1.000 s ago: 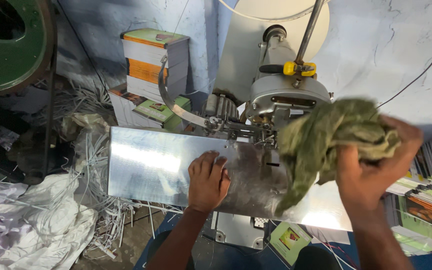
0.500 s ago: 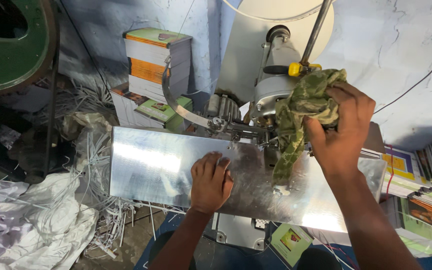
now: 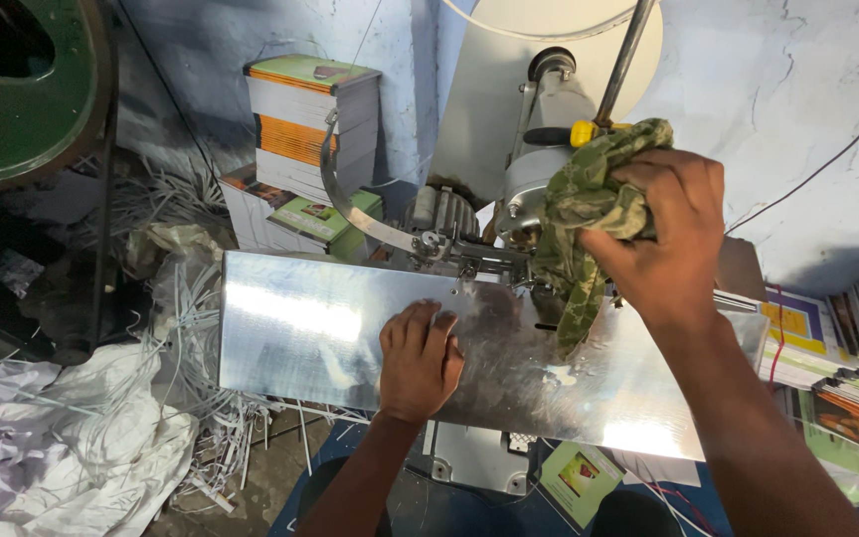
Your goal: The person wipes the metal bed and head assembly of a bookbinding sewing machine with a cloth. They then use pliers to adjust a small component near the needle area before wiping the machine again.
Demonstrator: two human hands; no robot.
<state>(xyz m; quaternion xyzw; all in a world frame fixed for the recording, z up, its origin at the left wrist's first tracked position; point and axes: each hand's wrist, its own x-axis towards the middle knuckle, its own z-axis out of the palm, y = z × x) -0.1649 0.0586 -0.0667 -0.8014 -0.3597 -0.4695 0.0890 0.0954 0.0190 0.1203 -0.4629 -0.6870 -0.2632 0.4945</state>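
While right hand [image 3: 663, 234] grips green rag [image 3: 589, 214] against grey machine head [image 3: 544, 149], centre-right | left hand [image 3: 420, 358] open, flat on metal plate [image 3: 300, 323] | plate's left half bare, paper scraps [image 3: 101, 438] beyond its left edge

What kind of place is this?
Probably a small book-binding or print-finishing workshop: stacked books against the wall, paper trimmings heaped on the floor, and a metal machine table where the left hand rests while the right hand presses a green rag to the machine.

I see a rough, cracked pale-blue wall [image 3: 797, 109] behind everything. Stacks of books [image 3: 300, 129] stand against it at left; more books [image 3: 847, 368] lie at right. White paper scraps [image 3: 62, 438] litter the floor beneath a green wheel [image 3: 12, 99].
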